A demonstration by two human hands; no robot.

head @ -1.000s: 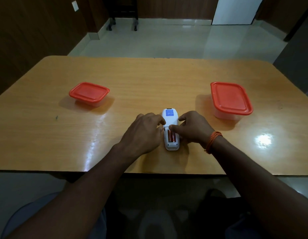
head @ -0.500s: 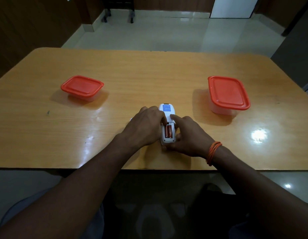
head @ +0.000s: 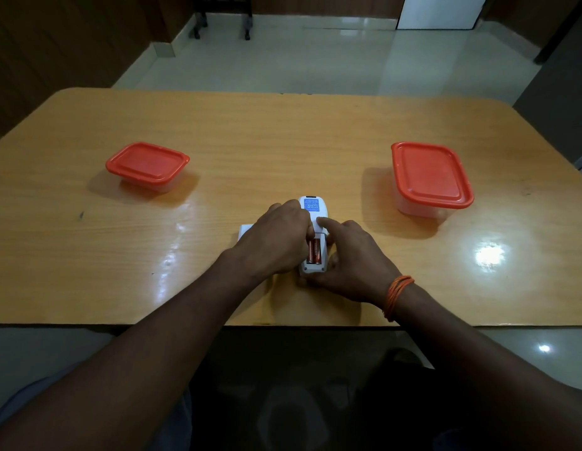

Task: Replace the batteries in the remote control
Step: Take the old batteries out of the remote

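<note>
Head view. A white remote control [head: 313, 219] lies face down near the front middle of a wooden table [head: 283, 141], its battery compartment open and two orange batteries [head: 314, 251] seated side by side inside. A blue label [head: 311, 204] marks the far end of the remote's back. The left hand [head: 276, 242] rests curled against the remote's left edge, fingers bent at the compartment; whether they pinch a battery cannot be told. The right hand [head: 351, 258] grips the remote from the right, its index finger [head: 325, 222] extended onto the back just beyond the compartment and its thumb at the near end. An orange thread band [head: 397, 296] circles the right wrist. A white piece [head: 245, 232], partly hidden, shows just left of the left hand. Two clear containers with red lids stand well apart: a smaller left container [head: 147, 166] and a larger right container [head: 431, 177].
</note>
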